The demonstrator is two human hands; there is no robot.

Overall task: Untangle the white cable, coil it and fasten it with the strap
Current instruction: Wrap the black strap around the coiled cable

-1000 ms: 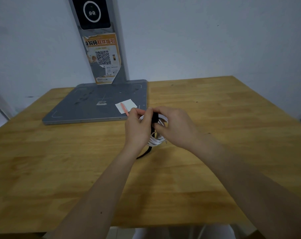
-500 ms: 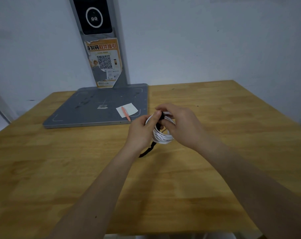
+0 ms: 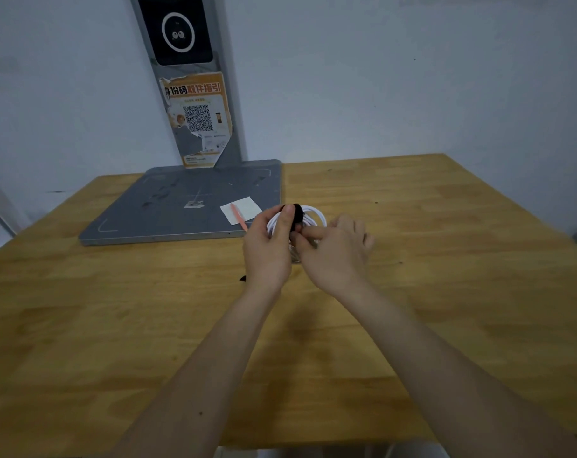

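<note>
Cable (image 3: 315, 215) (white, coiled) held above desk (image 3: 445, 259) centre; left hand (image 3: 270, 249) grips coil w/ thumb on black strap (image 3: 296, 214); right hand (image 3: 336, 249) pinches at strap, other fingers spread.

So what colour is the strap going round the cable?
Black. The strap wraps over the white cable, clearest in the head view.

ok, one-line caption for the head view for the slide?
Left hand holds the coiled white cable while the right hand works the black strap around it, above a wooden table.
</note>
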